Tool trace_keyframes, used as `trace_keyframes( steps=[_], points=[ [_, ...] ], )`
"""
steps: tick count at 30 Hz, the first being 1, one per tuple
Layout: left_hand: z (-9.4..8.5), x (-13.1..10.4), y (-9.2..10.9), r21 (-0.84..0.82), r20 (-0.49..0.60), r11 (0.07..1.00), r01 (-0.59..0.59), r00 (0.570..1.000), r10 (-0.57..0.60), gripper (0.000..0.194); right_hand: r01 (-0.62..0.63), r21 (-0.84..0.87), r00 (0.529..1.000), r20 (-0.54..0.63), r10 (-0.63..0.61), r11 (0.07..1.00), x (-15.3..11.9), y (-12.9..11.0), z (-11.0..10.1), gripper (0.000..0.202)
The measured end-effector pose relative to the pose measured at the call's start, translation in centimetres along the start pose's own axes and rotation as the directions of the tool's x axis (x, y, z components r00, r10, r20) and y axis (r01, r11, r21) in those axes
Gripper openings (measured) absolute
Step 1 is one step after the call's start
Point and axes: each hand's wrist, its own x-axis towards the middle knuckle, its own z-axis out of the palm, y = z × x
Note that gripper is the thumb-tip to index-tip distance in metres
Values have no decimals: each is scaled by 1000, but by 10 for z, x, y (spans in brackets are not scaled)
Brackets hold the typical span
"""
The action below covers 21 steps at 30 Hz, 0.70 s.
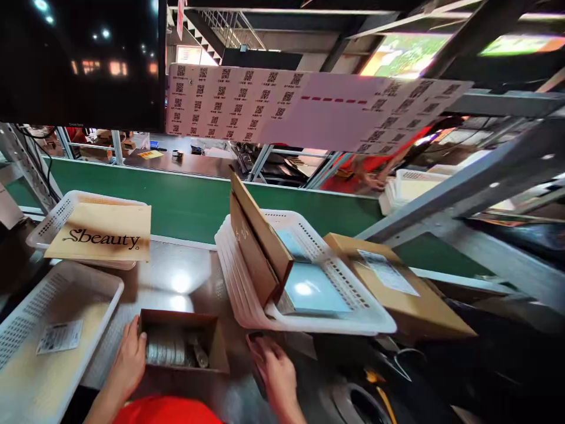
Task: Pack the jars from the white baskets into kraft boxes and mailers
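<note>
An open cardboard box (223,347) stands on the metal worktop in front of me. Inside it lie several clear-wrapped round items (165,351) in a row, with smaller wrapped pieces at their right. My left hand (129,359) grips the box's left wall, thumb at the rim. To the right of the box, my right hand (276,368) is closed around a dark, flat device like a phone (256,353), mostly covered by the fingers. Just beyond that hand is a stack of white plastic baskets (260,323); the top one holds light-blue flat boxes (315,288) and upright cardboard pieces (253,247).
At left are a white basket (112,288) with a label inside and another basket (73,200) under a "Sbeauty" envelope (101,232). A labelled carton (424,306) and a tape roll (357,403) are at right. A QR-code board (265,106) and dark monitor (79,65) hang ahead.
</note>
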Motion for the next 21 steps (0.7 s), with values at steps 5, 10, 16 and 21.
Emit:
trace_keyframes(
  steps=[5, 10, 16, 21],
  points=[
    [-7, -4, 19, 176, -36, 965, -197, 978, 206, 59, 580, -286, 776, 477, -412, 763, -98, 15, 30, 64],
    [-17, -6, 29, 211, 557, 741, -637, 702, 445, 61, 828, -343, 500, 809, -309, 443, -112, -17, 42, 29],
    [-21, 36, 36, 203, 577, 494, -846, 511, 637, 53, 864, -314, 378, 921, -95, 395, -71, -58, 76, 34],
    [-3, 56, 24, 513, 187, 496, -701, 655, 732, 94, 829, -374, 497, 834, -240, 416, -60, -54, 99, 41]
  ],
)
